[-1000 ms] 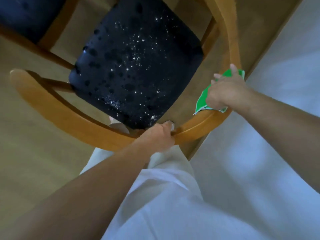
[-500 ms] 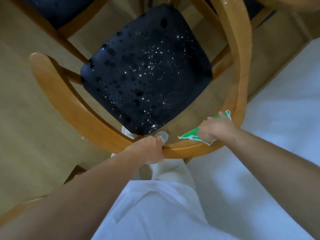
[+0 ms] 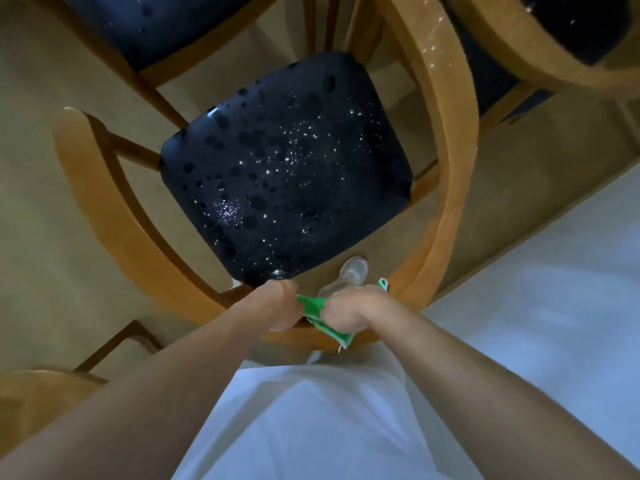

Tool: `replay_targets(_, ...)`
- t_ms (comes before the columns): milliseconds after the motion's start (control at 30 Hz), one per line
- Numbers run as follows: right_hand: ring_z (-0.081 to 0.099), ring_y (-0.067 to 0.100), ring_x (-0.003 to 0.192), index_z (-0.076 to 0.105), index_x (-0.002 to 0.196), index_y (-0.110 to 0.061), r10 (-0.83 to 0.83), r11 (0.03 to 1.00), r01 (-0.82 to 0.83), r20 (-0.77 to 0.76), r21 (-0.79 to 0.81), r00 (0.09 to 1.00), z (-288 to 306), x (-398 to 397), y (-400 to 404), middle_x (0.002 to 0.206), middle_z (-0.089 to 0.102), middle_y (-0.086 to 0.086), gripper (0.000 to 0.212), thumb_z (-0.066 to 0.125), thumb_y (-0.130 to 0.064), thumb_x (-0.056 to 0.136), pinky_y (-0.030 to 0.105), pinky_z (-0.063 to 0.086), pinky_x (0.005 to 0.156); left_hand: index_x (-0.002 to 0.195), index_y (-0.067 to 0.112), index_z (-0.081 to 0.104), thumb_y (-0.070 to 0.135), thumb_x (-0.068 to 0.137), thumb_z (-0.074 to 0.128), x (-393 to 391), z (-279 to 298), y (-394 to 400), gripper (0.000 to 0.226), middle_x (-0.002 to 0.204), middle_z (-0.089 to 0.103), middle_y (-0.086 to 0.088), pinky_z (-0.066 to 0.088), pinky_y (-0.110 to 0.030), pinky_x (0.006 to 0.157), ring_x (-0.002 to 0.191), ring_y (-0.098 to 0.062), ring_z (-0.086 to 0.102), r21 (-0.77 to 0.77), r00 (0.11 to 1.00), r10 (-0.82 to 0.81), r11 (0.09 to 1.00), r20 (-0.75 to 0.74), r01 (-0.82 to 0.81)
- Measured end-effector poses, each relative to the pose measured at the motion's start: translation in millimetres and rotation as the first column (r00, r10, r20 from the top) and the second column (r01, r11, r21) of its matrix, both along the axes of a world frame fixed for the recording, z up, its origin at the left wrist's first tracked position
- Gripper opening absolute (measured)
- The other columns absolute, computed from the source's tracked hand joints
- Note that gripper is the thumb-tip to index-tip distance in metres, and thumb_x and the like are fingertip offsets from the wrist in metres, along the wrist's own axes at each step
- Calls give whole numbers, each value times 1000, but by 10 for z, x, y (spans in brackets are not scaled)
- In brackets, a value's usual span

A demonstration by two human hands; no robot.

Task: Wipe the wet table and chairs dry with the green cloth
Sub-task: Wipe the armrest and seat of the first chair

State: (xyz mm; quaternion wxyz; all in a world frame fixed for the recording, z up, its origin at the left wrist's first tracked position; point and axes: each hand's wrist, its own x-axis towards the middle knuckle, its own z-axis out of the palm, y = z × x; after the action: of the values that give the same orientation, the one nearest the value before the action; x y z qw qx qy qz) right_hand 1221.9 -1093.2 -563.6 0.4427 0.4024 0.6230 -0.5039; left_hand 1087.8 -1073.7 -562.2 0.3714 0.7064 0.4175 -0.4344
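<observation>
A wooden chair with a curved back rail (image 3: 446, 209) stands below me, its dark blue seat (image 3: 287, 178) covered in water drops. My right hand (image 3: 349, 311) holds the green cloth (image 3: 313, 306) against the top of the rail at its near bend. My left hand (image 3: 277, 308) grips the same rail just to the left, its fingers touching the cloth's edge. Water drops also glint on the rail's far right stretch.
Another dark-seated chair (image 3: 156, 26) stands at the top left and a third chair (image 3: 561, 36) at the top right. A wooden piece (image 3: 38, 386) shows at the lower left. My white-trousered legs and a shoe (image 3: 353, 271) are under the rail. A pale floor area (image 3: 554, 289) lies right.
My right hand has slid the cloth along the rail from its right side round to the near bend, up against my left hand. The view has shifted up, showing more chairs.
</observation>
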Motion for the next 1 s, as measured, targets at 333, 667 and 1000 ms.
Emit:
replay_targets(333,21,20,145,62,124,-25,108,713,-117,56,692,993,-132,1821,370,147,45,-1,46,29,-40,96,51,-3,115,134,35,50,60,96,30,434,150,-234,50,131,55,1,40,-36,99,119,-22,51,-208,861,499,856,100,-473)
replay_targets(667,-16,22,146,-12,150,-4,-872,-29,900,-450,435,189,48,1030,-501,156,-27,13,67,32,-17,102,27,-2,116,122,22,51,50,83,60,1034,251,-263,48,114,63,-6,49,-35,83,98,-25,60,-76,874,282,959,395,-275)
replay_targets(1000,22,23,140,-17,150,-9,-878,-52,850,-429,524,211,-163,1364,-33,160,0,7,82,45,-28,100,17,21,97,126,20,46,49,86,60,1118,227,-191,51,114,59,-6,44,-31,75,99,-25,60,-163,921,248,965,300,-207)
